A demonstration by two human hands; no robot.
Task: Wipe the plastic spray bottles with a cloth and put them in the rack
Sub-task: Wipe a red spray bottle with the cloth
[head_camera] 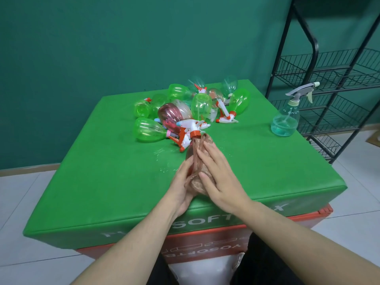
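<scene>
A pinkish see-through spray bottle (191, 150) with an orange collar and white trigger head lies between my hands over the green block (102, 161), its nozzle pointing away from me. My left hand (181, 186) cups the bottle's base from the left. My right hand (218, 175) lies flat with straight fingers on a brownish cloth (200, 182) wrapped against the bottle's right side. A pile of several green, clear and pink spray bottles (185, 105) lies at the back of the block. The black wire rack (337, 79) stands at the right.
A clear bluish spray bottle (287, 118) with a grey trigger stands upright near the block's right edge, close to the rack. Small water drops (164, 161) lie on the green surface left of my hands. The block sits on a red base above a tiled floor.
</scene>
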